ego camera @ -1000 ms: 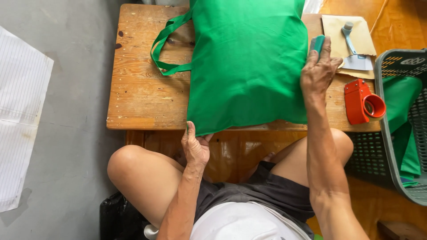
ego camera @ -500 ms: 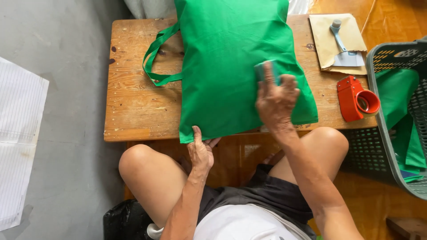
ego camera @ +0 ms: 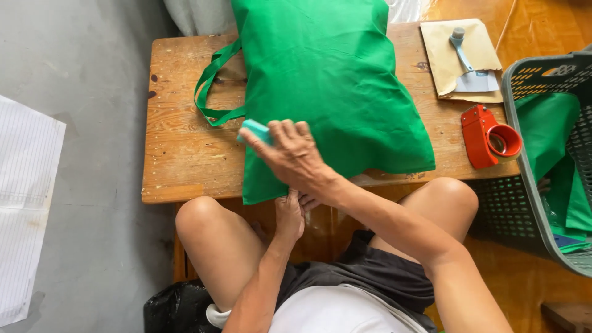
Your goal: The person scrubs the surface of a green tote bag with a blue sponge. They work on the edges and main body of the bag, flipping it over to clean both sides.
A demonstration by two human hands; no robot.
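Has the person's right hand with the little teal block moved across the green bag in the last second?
Yes. The right hand has swept from the bag's right edge, near the red tape dispenser, to its left edge.

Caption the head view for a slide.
Right hand presses a teal block on a green bag; left hand grips its edge.

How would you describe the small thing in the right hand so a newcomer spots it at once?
Start at the wooden table and the big green bag lying on it. At the bag's left edge, the right hand grips a small teal block. It is paler and bluer than the bag, and hard-edged.
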